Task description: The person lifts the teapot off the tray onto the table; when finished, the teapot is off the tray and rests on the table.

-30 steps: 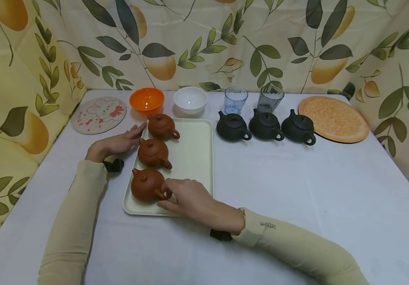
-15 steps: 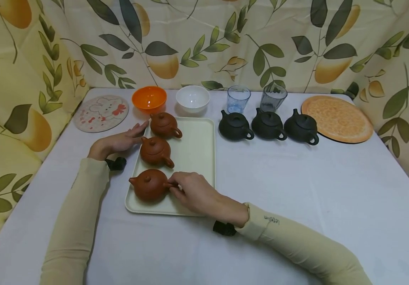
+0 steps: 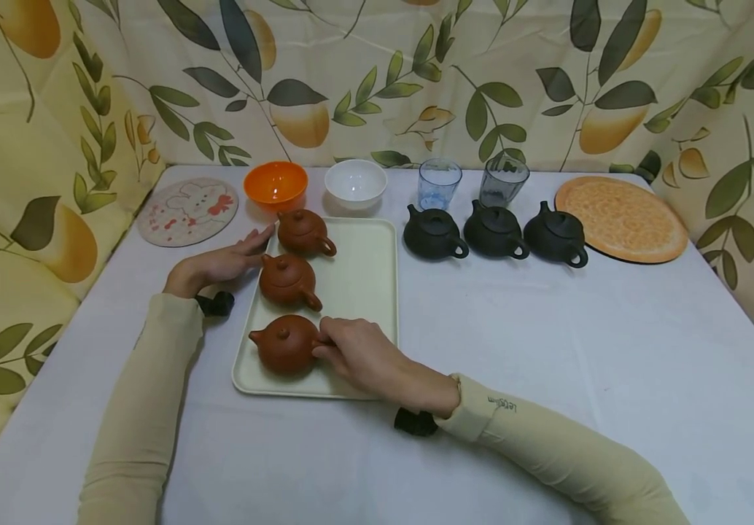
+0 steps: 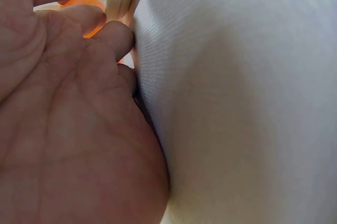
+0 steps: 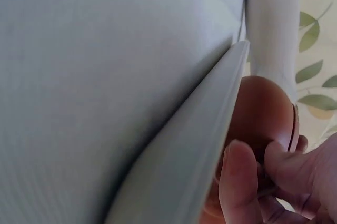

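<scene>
Three reddish-brown clay teapots stand in a column along the left side of a cream tray point(image 3: 357, 284). My right hand point(image 3: 367, 361) pinches the handle of the nearest teapot point(image 3: 287, 345), whose spout points left; thumb and finger also show beside its body point(image 5: 263, 110) in the right wrist view. The middle teapot point(image 3: 287, 281) and the far teapot point(image 3: 301, 232) have their handles toward the lower right. At the tray's left edge rests my left hand point(image 3: 222, 264), fingers extended near the far teapot. The left wrist view shows its palm point(image 4: 79, 113) beside the white cloth.
Three black teapots point(image 3: 434, 233) form a row right of the tray. Behind are an orange bowl point(image 3: 275, 186), a white bowl point(image 3: 355, 184), a blue glass point(image 3: 439, 184) and a grey glass point(image 3: 504, 181). Round mats lie at left point(image 3: 188, 211) and right point(image 3: 621, 219).
My right hand has taken the nearest teapot's handle and turned its spout from upper left to left, then shifted the teapot slightly right. My left hand has stayed at the tray edge.
</scene>
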{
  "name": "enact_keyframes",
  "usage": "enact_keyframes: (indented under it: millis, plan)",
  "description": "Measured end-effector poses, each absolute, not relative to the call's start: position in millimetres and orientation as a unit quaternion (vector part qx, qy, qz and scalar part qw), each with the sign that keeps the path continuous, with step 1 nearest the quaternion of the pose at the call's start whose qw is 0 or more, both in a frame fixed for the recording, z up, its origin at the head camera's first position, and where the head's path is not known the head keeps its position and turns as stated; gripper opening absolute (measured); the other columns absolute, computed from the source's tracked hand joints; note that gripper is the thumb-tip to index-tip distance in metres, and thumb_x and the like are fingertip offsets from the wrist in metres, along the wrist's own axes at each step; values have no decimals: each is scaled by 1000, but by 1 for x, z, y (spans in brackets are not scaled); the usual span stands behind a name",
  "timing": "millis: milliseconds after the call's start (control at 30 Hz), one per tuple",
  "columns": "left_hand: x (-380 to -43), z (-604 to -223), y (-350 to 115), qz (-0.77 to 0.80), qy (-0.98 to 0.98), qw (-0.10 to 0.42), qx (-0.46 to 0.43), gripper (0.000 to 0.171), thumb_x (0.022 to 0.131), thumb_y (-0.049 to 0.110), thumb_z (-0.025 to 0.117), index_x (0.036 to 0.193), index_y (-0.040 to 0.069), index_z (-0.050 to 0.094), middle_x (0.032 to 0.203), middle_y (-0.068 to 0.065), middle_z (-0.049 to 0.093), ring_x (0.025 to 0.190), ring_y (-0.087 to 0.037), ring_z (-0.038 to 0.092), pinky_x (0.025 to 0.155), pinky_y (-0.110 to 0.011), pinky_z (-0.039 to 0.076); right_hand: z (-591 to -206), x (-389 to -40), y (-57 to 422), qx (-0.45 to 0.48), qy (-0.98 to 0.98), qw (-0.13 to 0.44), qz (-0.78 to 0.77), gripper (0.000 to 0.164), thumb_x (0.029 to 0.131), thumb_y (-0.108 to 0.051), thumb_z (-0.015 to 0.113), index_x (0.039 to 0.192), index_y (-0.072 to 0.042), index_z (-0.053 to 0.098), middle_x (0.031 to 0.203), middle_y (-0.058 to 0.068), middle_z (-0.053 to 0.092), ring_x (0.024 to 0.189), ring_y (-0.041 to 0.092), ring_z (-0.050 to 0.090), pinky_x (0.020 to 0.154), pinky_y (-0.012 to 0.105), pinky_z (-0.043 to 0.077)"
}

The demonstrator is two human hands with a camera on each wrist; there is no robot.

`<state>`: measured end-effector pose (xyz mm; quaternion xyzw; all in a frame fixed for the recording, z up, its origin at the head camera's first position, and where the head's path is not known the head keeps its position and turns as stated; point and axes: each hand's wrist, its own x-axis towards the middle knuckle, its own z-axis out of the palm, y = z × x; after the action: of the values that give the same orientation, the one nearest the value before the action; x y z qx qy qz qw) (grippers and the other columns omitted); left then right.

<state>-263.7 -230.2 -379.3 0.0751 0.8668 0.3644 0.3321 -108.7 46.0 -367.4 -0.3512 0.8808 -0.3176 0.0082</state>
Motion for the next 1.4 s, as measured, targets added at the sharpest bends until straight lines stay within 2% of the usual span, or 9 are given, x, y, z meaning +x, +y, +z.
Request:
enact_keyframes:
  millis: [200, 633, 767, 967, 1267, 1400]
  plan:
    - [-264, -380, -229, 369, 865, 328, 86, 68, 102, 43, 41, 154, 44, -3, 162, -3, -22, 148, -30, -24, 111, -66, -16, -368, -107, 50, -338, 883, 1, -326, 25, 91, -17, 69, 74, -12, 50, 61, -6, 49, 59, 7, 44, 55, 18, 36]
    - [-262, -380, -228, 368, 868, 322, 88, 68, 102, 40, 41, 154, 45, -2, 163, -2, -20, 149, -27, -23, 113, -66, -14, -362, -104, 71, -305, 890, 9, -339, 18, 89, -14, 70, 79, -12, 55, 71, -4, 62, 59, 6, 43, 53, 17, 35]
    - [-261, -379, -227, 364, 870, 319, 91, 68, 102, 40, 41, 155, 43, -2, 163, -2, -20, 149, -28, -22, 113, -66, -13, -359, -102, 82, -284, 895, 19, -343, 15, 89, -14, 70, 82, -12, 57, 79, -4, 70, 59, 6, 45, 52, 18, 35]
    - [-262, -381, -230, 362, 872, 318, 91, 68, 102, 40, 41, 155, 41, -3, 163, -4, -21, 148, -30, -22, 112, -65, -14, -358, -100, 101, -257, 904, 28, -342, 14, 89, -13, 70, 83, -12, 58, 84, -2, 73, 64, 5, 52, 54, 18, 39]
    - [-260, -380, -231, 372, 866, 322, 95, 68, 103, 41, 40, 155, 41, -3, 162, -3, -21, 148, -29, -23, 113, -65, -14, -354, -100, 129, -210, 918, 24, -335, 11, 90, -15, 70, 84, -13, 60, 80, -1, 72, 56, 7, 42, 51, 20, 35]
    - [-260, -380, -230, 374, 865, 321, 94, 68, 102, 41, 41, 155, 42, -2, 163, -2, -21, 148, -29, -22, 113, -65, -14, -353, -99, 141, -198, 921, 12, -334, 10, 89, -14, 70, 85, -13, 61, 78, 0, 71, 55, 6, 44, 52, 21, 37]
